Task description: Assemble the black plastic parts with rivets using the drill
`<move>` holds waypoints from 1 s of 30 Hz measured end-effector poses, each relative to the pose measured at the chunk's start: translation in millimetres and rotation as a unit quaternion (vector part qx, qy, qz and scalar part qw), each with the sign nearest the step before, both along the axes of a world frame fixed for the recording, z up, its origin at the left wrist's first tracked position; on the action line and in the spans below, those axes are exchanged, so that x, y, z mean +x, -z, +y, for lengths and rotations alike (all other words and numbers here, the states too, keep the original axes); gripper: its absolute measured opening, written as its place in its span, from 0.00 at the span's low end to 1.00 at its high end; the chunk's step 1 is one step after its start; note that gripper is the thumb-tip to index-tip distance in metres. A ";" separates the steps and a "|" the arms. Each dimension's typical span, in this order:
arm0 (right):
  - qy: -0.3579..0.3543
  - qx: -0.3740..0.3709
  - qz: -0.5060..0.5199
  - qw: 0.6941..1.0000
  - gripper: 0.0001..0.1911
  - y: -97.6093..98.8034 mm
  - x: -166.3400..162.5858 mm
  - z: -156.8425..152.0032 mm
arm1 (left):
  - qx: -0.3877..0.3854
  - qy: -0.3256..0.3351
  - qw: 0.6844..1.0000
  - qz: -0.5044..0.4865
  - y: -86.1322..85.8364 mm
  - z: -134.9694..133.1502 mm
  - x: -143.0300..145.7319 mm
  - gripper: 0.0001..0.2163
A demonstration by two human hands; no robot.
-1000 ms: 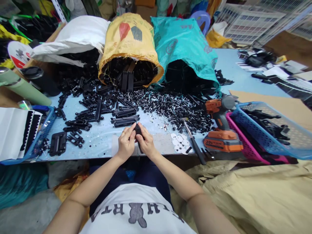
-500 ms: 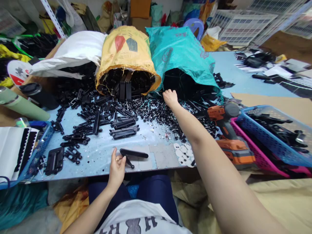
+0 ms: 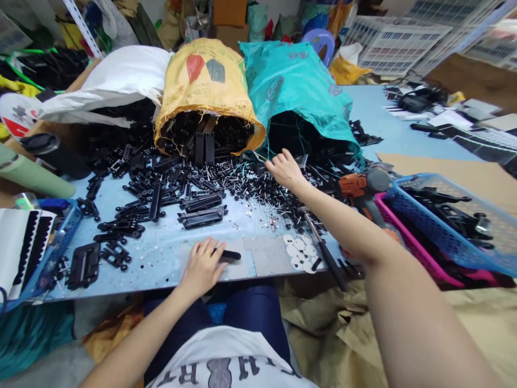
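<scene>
My left hand point(image 3: 204, 267) lies palm down at the table's front edge, its fingers over the left end of a black plastic arm point(image 3: 231, 255). Most of that arm is hidden beneath the hand. My right hand point(image 3: 286, 170) is stretched forward to the mouth of the teal sack point(image 3: 299, 81), above a heap of small black parts and screws point(image 3: 258, 186). Its thumb and forefinger are pinched together. A thin pale strand shows by those fingertips; whether they hold it is unclear. Several black plastic arms point(image 3: 203, 216) lie beyond my left hand.
Yellow point(image 3: 205, 75) and white sacks point(image 3: 121, 70) stand at the back. On the right are an orange cordless drill point(image 3: 355, 186), a black-handled metal tool point(image 3: 329, 261) and a blue basket point(image 3: 456, 226). White discs point(image 3: 299, 250) lie by the front edge. Bottles point(image 3: 36, 172) stand left.
My left hand has turned palm down and moved over the black plastic arm. My right hand has shifted slightly right and nearer to me. The black-handled tool now shows beside my right forearm.
</scene>
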State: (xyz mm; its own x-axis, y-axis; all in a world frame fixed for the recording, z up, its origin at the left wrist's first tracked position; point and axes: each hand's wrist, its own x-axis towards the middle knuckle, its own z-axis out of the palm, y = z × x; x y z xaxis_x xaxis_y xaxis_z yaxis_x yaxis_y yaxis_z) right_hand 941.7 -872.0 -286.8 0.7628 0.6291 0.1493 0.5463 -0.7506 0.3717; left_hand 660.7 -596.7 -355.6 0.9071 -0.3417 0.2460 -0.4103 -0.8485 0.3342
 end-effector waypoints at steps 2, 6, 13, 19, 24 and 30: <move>-0.085 -0.033 0.060 0.994 0.15 -6.5 -49.7 11.1 | 0.057 0.082 0.994 0.038 -0.1 -6.7 15.3 0.15; -0.171 -0.077 0.172 0.967 0.12 6.0 -150.0 24.6 | 0.101 0.062 0.991 0.064 3.7 -14.1 28.7 0.13; -0.179 0.009 0.248 0.952 0.21 43.1 -226.9 33.4 | 0.083 0.081 0.987 0.111 -6.6 -18.9 30.1 0.15; -0.108 0.030 0.261 0.959 0.20 54.7 -236.3 41.3 | 0.068 0.064 0.985 0.143 -17.9 -22.9 30.8 0.20; -0.080 0.044 0.239 0.967 0.19 48.0 -243.3 43.1 | 0.055 0.054 0.987 0.144 -18.2 -23.0 27.5 0.34; -0.101 0.033 0.261 0.959 0.17 40.3 -246.0 42.0 | 0.061 0.075 0.985 0.145 -13.5 -22.6 28.8 0.35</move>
State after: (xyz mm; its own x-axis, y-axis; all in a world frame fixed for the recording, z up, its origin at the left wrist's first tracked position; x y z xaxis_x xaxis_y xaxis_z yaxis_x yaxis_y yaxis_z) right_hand 695.7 -830.0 -327.1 0.6081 0.7742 -0.1759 0.7818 -0.6225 -0.0373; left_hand 689.5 -619.3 -342.1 0.8697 -0.4889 -0.0679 -0.4368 -0.8263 0.3556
